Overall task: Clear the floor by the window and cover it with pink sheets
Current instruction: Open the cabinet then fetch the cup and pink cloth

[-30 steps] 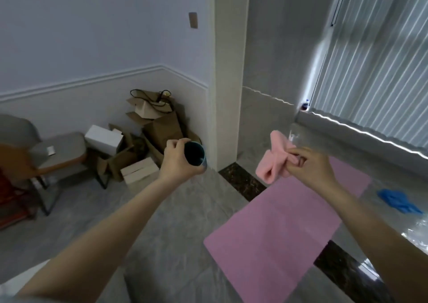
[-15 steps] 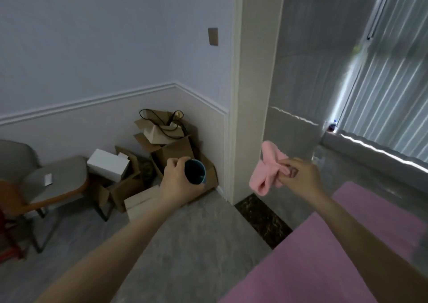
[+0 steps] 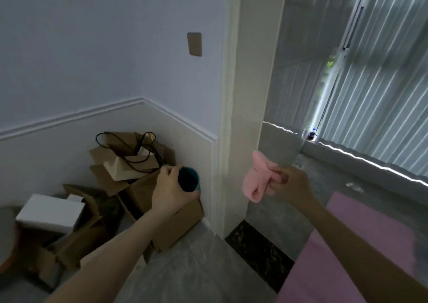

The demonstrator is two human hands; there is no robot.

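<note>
My left hand [image 3: 170, 192] grips a teal cup [image 3: 188, 179], held out in front of me with its dark opening facing the camera. My right hand [image 3: 290, 185] pinches a crumpled pink cloth [image 3: 257, 178] that hangs down from my fingers beside the pillar. A pink sheet [image 3: 361, 254] lies flat on the grey floor at the lower right, below the window with its vertical blinds [image 3: 379, 94]. Part of the sheet runs out of frame.
A cream pillar [image 3: 245, 108] stands between my hands. Cardboard boxes [image 3: 129, 187] and a white box [image 3: 51, 212] are piled in the corner at the left. A chair edge [image 3: 7, 233] shows at far left. A small bottle [image 3: 311, 134] sits on the window ledge.
The view has swung left and up toward the pillar and the box pile. Less of the pink sheet shows and the blue item on the floor has left the frame. Both hands keep their holds.
</note>
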